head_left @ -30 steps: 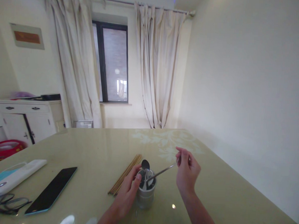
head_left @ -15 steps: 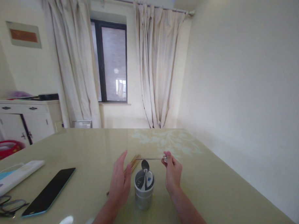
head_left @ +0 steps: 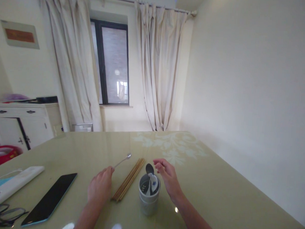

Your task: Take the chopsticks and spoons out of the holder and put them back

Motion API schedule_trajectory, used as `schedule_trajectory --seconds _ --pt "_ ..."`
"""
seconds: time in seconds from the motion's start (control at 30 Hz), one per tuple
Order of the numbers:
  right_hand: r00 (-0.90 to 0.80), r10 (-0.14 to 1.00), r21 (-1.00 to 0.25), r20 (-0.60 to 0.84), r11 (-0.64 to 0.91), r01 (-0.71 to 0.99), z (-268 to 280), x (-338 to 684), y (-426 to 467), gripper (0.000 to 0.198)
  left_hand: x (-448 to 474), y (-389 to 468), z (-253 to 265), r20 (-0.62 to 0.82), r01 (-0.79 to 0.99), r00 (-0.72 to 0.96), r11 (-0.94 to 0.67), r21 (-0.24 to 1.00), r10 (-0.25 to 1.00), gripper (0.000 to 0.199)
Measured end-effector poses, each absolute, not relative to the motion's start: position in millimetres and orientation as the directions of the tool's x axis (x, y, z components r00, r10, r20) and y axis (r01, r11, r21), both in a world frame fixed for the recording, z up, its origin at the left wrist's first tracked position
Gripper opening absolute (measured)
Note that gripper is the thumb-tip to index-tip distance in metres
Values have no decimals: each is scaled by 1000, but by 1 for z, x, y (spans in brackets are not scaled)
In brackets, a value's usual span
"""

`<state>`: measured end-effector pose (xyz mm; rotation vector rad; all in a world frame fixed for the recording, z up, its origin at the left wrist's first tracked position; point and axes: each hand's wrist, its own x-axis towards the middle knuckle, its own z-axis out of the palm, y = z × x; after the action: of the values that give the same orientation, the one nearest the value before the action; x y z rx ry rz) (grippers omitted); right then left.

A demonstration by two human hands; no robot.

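Note:
My left hand (head_left: 100,185) is closed round the handle of a long thin metal spoon (head_left: 121,161), whose small bowl points away toward the far side. Just right of that hand a bundle of wooden chopsticks (head_left: 129,179) lies slanted on the table. Beside them stands a grey cylindrical holder (head_left: 148,205) with a dark metal spoon (head_left: 150,168) and a white spoon with a blue mark (head_left: 154,183) upright in it. Near the holder's rim hovers my right hand (head_left: 166,175), fingers loosely curled and apart, with nothing seen in them.
On the left of the glossy table (head_left: 202,196) lie a dark phone (head_left: 49,199), a white device (head_left: 17,183), a blue item (head_left: 0,185) and glasses (head_left: 6,213). A white cabinet (head_left: 37,123) and a red basket (head_left: 3,156) stand beyond. A wall (head_left: 248,97) borders the right.
The thin metal spoon has passed from my right hand to my left, which has moved left past the chopsticks. My right hand has released it and shifted slightly left toward the holder.

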<state>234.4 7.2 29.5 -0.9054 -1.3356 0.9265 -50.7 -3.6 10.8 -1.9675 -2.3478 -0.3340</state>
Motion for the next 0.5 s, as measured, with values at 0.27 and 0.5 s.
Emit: schedule_trajectory --seconds 0.27,0.5 --pt "-63 873 -871 484 487 64 33 223 -5 27 -41 3 -5 49 968 -194 183 173 980 24" --pt "340 811 -817 477 551 -169 47 245 4 32 -46 11 -17 115 950 -172 134 282 978 15"
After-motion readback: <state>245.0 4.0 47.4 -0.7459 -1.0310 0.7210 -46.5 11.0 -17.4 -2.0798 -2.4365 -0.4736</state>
